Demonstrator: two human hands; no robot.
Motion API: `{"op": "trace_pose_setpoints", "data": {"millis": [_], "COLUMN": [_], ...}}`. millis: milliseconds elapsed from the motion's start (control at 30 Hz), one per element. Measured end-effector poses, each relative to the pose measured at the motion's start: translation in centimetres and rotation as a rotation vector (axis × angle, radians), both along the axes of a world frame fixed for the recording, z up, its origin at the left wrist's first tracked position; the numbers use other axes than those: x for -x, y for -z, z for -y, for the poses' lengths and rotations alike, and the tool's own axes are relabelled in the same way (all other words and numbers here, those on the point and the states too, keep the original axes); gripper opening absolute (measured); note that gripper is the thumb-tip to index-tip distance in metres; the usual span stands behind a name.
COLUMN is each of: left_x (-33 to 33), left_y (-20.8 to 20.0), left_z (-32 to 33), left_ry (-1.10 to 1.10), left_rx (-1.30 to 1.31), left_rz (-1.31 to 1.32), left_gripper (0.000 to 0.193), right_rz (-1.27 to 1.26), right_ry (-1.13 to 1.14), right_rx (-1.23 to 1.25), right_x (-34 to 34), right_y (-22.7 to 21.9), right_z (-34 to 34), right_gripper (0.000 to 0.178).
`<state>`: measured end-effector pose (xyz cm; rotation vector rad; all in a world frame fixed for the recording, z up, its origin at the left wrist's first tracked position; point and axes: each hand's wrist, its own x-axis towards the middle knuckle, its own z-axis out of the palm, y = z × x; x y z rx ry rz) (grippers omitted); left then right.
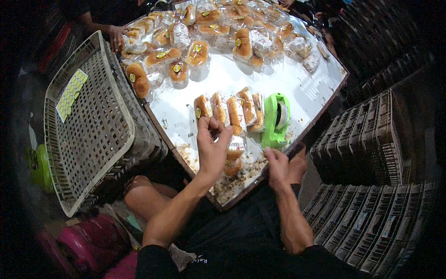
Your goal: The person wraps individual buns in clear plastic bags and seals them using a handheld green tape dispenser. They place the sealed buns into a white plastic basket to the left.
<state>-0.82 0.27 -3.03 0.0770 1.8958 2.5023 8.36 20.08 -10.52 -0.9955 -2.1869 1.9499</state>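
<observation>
Buns (203,104) lie partly hidden behind the left of the person's hands (213,146).

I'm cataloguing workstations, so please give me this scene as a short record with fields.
Surface: white table, stained at its near corner
Left hand: fingers bent, close to wrapped buns; grip unclear
Right hand: by the near end of a green tape dispenser
Far side: more packed buns
Left side: grey crate with yellow sheet
Right side: stacked crates

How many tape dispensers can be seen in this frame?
1: a green tape dispenser on the white table, just beyond the right hand and right of the row of wrapped buns. Others could be hidden in the dark edges.
</observation>
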Motion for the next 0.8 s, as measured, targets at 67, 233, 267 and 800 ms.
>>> {"op": "trace_pose_setpoints", "data": {"millis": [67, 233, 267, 800], "left_x": [0.1, -1.1, -1.5, 9.4], "left_y": [0.8, -1.4, -1.3, 2.1], "left_z": [0.0, -0.9, -0.8, 7.8], "left_ry": [-0.038, -0.093, -0.104, -0.387], "left_rx": [0.031, 0.124, 0.187, 0.411], "left_rz": [0.001, 0.006, -0.055, -0.071], "left_gripper": [0.022, 0.023, 0.022, 0.067], "right_rz": [-0.359, -0.614, -0.630, -0.423], "right_ry": [-0.084, -0.144, -0.080, -0.563], "right_rx": [-0.092, -0.317, -0.210, -0.736], "right_x": [0.8, 4.3, 4.6, 20.4], "right_y": [-6.2, -8.4, -8.4, -7.0], "right_z": [6.0, 10.5, 10.7, 12.8], "right_gripper": [0.014, 0.018, 0.025, 0.042]}}
